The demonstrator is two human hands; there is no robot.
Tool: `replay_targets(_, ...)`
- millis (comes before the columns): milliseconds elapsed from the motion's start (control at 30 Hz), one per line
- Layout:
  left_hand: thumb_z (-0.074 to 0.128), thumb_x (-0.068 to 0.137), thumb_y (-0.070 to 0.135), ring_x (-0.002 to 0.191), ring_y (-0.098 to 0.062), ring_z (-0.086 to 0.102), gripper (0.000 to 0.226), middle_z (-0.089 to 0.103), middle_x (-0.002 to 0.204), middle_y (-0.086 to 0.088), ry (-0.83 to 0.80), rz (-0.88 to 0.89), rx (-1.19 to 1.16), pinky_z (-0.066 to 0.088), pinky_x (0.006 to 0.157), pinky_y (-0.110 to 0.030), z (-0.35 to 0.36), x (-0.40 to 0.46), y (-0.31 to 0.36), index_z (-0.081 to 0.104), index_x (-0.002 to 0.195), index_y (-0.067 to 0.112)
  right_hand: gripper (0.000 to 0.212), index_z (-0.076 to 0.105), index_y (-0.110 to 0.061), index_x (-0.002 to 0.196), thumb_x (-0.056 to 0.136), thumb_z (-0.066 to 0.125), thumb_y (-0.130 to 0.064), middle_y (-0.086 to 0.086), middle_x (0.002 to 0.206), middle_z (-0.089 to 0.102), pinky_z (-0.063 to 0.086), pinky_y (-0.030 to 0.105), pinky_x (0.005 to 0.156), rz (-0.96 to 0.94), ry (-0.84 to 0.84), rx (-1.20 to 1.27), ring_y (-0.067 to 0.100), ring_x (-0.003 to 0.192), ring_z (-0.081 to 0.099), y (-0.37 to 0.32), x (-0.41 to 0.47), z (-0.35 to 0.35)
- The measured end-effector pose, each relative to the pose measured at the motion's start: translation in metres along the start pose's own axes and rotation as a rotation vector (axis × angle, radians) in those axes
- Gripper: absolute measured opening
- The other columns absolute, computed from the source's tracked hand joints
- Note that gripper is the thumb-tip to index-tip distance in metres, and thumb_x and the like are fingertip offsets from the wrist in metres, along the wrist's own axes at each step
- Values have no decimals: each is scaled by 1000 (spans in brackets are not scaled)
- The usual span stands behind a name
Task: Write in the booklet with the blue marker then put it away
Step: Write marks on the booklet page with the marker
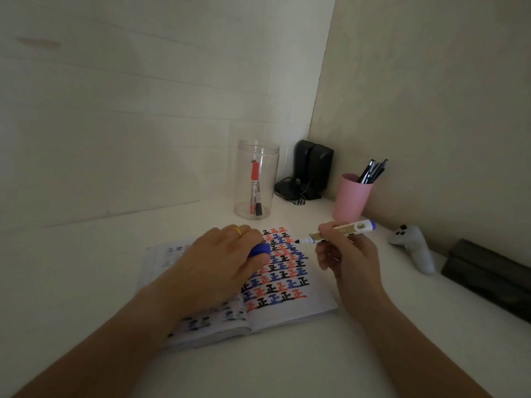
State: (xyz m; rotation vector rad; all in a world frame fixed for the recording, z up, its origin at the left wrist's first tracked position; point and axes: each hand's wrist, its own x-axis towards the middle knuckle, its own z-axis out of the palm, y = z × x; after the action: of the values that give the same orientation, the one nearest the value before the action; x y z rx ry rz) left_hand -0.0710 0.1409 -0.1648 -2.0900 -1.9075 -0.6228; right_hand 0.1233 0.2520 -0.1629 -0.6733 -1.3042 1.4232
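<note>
The booklet (287, 285) has its right page filled with rows of the character 正 in red, blue and black; the marker labels are unreadable.

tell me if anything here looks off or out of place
Nothing looks spilled or damaged. The blue marker is uncapped in the right hand; its cap is in the left hand, which rests on the open booklet. One oddity: a small grey toy lies on its side by the wall.
</note>
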Motion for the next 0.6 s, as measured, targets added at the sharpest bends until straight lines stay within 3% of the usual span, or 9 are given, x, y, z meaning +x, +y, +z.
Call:
replay_targets(100, 35, 97, 56, 81, -6, 47, 32, 52, 96, 13, -52, 35, -19, 39, 76, -27, 2, 0, -4, 51, 112, 32, 10, 72, -1, 91, 86, 74, -10, 6, 62, 65, 46, 26, 47, -30, -63, -135, 16, 53, 55, -12, -9, 0)
replay_targets(233, 40, 92, 63, 83, -6, 51, 35, 57, 98, 12, -92, 91, -23, 44, 77, -31, 4, -1, -7, 56, 106, 35, 4, 75, -8, 80, 83, 75, -6, 11, 64, 66, 46, 30, 49, 51, -151, -289, 20, 56, 57, -18, -21, -13)
replay_targets(433, 47, 90, 63, 90, -7, 51, 35, 60, 105, 11, -139, 85, -14, 42, 81, -29, 9, -1, -8, 58, 110, 37, 10, 76, -8, 72, 80, 77, -4, 10, 60, 65, 47, 28, 52, 54, -68, -388, 19, 53, 56, 0, -32, -34)
replay_targets(600, 49, 88, 62, 92, -10, 54, 37, 63, 107, 8, -139, 86, -23, 45, 82, -32, 9, -1, -8, 61, 110, 34, 15, 75, -12, 69, 80, 74, -2, 14, 58, 66, 47, 35, 52, 20, -107, -475, 24, 53, 56, 6, -31, -34)
